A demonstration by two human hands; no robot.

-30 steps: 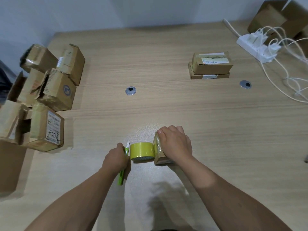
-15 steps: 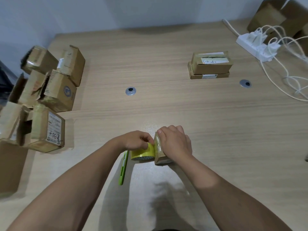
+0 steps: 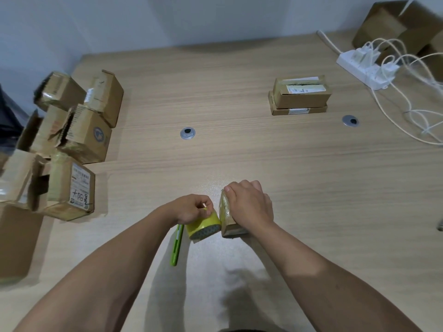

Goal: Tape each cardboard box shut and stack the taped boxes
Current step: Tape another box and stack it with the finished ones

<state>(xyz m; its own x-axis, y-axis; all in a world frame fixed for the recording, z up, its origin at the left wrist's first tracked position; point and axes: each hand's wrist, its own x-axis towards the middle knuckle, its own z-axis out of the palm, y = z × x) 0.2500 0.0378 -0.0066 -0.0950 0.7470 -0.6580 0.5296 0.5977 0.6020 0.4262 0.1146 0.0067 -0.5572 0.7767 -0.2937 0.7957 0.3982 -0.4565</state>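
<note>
Fingers [image 3: 208,208] of the left hand [image 3: 191,209] pinch the yellow tape roll [image 3: 203,226], tilted just beside the small box [image 3: 227,219]; right hand [image 3: 249,207] grips that box on the surface [image 3: 239,152].

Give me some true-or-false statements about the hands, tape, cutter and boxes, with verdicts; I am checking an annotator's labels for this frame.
1. The left hand pinches the yellow tape roll. True.
2. The right hand holds the green cutter. False: the cutter lies on the table and no hand holds it; the right hand grips a small box.
3. The small box stands right beside the tape roll. True.
4. The stack on the far right part of the table holds four boxes. False: it holds two, a thicker box on a flat one.
</note>
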